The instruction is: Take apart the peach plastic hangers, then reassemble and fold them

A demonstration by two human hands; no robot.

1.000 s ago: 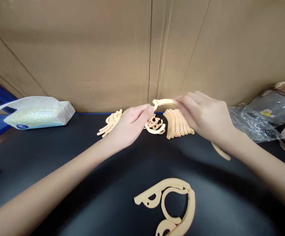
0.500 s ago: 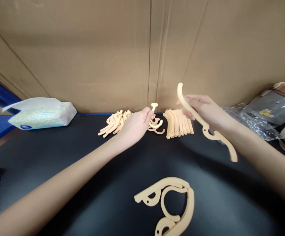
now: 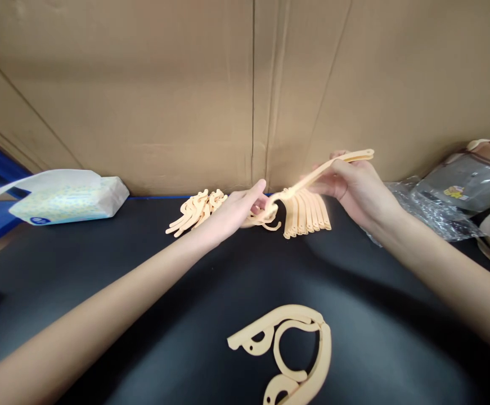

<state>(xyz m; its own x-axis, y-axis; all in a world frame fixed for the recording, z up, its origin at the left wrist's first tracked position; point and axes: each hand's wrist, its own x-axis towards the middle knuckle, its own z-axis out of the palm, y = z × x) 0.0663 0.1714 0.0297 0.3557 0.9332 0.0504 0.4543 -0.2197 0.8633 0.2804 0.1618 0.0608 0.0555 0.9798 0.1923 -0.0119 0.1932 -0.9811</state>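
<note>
My right hand [image 3: 354, 188] grips a long curved beige plastic piece [image 3: 312, 175], held slanted with its far end up to the right and its lower end down by my left hand. My left hand [image 3: 234, 211] reaches to the small curved hook pieces [image 3: 270, 216] at the back of the black mat, its fingers closed around the lower end of the long piece; whether it pinches a small part there is hidden. A row of flat beige strips [image 3: 306, 212] lies just right of it. A fanned pile of curved beige pieces [image 3: 192, 212] lies to its left.
A joined beige ring of curved pieces [image 3: 291, 354] lies near me on the black mat [image 3: 101, 253]. A tissue pack [image 3: 65, 196] sits at the left. Crinkled plastic bags [image 3: 443, 208] lie at the right. A cardboard wall [image 3: 245, 90] closes the back.
My right hand swung the long beige piece from upright to slanted, bringing its lower end to my left hand. My left hand dropped slightly toward the small hook pieces.
</note>
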